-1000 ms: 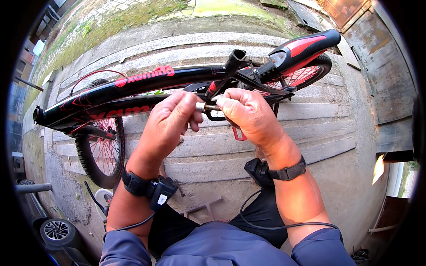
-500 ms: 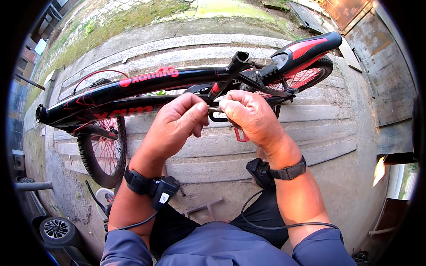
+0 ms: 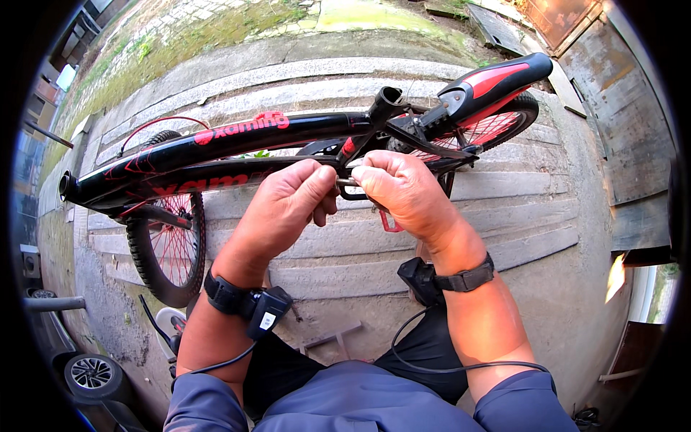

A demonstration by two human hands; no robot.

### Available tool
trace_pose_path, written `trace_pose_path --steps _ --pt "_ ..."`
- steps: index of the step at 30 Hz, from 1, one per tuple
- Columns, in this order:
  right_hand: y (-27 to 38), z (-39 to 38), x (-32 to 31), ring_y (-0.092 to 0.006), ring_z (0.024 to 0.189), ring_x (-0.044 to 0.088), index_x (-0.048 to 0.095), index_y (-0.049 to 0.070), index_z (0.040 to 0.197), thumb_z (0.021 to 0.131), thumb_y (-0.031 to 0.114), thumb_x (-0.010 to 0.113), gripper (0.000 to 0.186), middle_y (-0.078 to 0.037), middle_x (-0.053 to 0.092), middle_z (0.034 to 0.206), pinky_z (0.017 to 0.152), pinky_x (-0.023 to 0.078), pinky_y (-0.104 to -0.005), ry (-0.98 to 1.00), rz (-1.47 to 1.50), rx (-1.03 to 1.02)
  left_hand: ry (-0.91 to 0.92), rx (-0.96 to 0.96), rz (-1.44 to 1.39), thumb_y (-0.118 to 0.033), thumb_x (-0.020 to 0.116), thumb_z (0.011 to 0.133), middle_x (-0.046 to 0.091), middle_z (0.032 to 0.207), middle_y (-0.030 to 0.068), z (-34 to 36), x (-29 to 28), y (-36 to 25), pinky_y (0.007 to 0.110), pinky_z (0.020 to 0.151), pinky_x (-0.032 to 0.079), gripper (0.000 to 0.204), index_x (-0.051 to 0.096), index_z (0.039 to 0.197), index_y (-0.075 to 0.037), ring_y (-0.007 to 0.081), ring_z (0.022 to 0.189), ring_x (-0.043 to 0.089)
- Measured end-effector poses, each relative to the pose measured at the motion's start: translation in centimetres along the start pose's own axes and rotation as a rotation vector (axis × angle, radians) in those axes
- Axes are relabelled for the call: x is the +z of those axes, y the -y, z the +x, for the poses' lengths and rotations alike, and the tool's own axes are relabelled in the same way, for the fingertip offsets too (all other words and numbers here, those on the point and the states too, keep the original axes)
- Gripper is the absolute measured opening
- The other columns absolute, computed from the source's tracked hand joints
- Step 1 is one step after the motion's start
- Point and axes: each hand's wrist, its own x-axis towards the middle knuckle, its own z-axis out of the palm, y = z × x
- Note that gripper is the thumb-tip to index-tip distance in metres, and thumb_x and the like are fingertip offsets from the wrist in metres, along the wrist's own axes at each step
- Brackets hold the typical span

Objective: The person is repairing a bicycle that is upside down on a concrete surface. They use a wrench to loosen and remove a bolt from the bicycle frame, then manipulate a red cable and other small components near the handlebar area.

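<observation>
Head view | left hand (image 3: 288, 209), right hand (image 3: 403, 191) pinch small metal part (image 3: 350, 189), mostly hidden | bicycle frame (image 3: 237, 140) behind

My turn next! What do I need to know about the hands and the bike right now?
Left hand: fingertips pinched on a small dark metal part just under the bike frame.
Right hand: gripping the same part from the other side, thumb on top.
The black and red bike stands across the concrete steps, saddle to the right, front wheel lower left, rear wheel behind the saddle.
Done: both hands are on the part. Whether it is tight or loose cannot be seen.
Left: likely finish working that part, keeping the bike steady.
</observation>
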Motion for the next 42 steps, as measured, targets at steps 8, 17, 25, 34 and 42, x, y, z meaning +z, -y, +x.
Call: trace_pose_path --steps 8,17,25,34,42 --pt "2.0 -0.7 -3.9 -0.0064 0.049 0.036 0.047 0.011 0.071 0.097 0.029 0.056 0.033 0.004 0.041 0.059 0.047 0.029 -0.0239 -0.117 0.276 -0.162 -0.316 0.499 0.343 -0.011 0.075 0.091 0.066 0.084 0.0029 1.1 2.8 -2.2 0.025 0.074 0.052 0.026 0.061 0.110 0.001 0.0084 0.078 0.063" --pt "2.1 -1.8 -7.7 -0.0091 0.047 0.037 0.051 0.011 0.072 0.096 0.032 0.059 0.032 0.003 0.040 0.056 0.047 0.030 -0.0252 -0.344 0.564 -0.214 -0.303 0.743 1.215 -0.039 0.081 0.079 0.066 0.106 0.0174 11.2 6.1 -5.3 0.044 0.092 0.052 0.058 0.062 0.120 -0.002 0.0364 0.103 0.065" --pt "2.7 -2.4 -8.3 -0.0084 0.049 0.037 0.053 0.010 0.073 0.094 0.032 0.061 0.032 0.003 0.041 0.057 0.047 0.030 -0.0239 -0.342 0.650 -0.219 -0.074 0.281 0.822 -0.024 0.081 0.084 0.071 0.091 0.0092 14.7 5.6 -6.1 0.029 0.076 0.053 0.039 0.067 0.107 0.003 0.0141 0.082 0.064" --pt "3.3 -2.1 -8.0 -0.0068 0.050 0.037 0.053 0.010 0.072 0.094 0.029 0.062 0.030 0.003 0.042 0.059 0.046 0.031 -0.0225 -0.349 0.679 -0.236 -0.247 0.386 0.945 -0.029 0.078 0.085 0.071 0.086 0.0142 14.5 5.9 -4.6 0.035 0.075 0.053 0.036 0.068 0.104 0.000 0.0225 0.080 0.067" --pt "2.9 -1.5 -7.8 -0.0061 0.047 0.039 0.055 0.009 0.074 0.095 0.026 0.059 0.027 0.002 0.044 0.059 0.044 0.032 -0.0210 -0.347 0.700 -0.274 -0.274 0.367 1.000 -0.027 0.078 0.086 0.071 0.089 0.0113 14.3 6.6 -4.8 0.032 0.075 0.052 0.036 0.067 0.105 0.001 0.0163 0.081 0.065"
